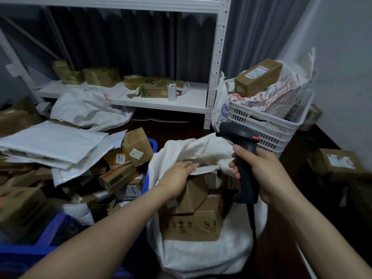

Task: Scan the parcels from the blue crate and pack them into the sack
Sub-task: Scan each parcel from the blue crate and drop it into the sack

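Note:
A white sack point(201, 256) stands open in front of me, filled with several cardboard parcels. My left hand point(178, 176) rests palm down inside its mouth, on a brown parcel point(194, 193) with a white-edged flap, fingers apart. My right hand point(259, 174) grips the handle of a black barcode scanner point(242, 158), its head pointing left above the sack's far rim. The blue crate point(46, 236) at my left is heaped with brown boxes and white mailer bags point(54, 146).
A white metal shelf point(153, 99) at the back holds several taped parcels and a paper roll. At right, a white slatted crate point(267, 123) holds a printed sack with a long brown box point(257, 77) on top. More boxes point(340, 166) lie on the dark floor at right.

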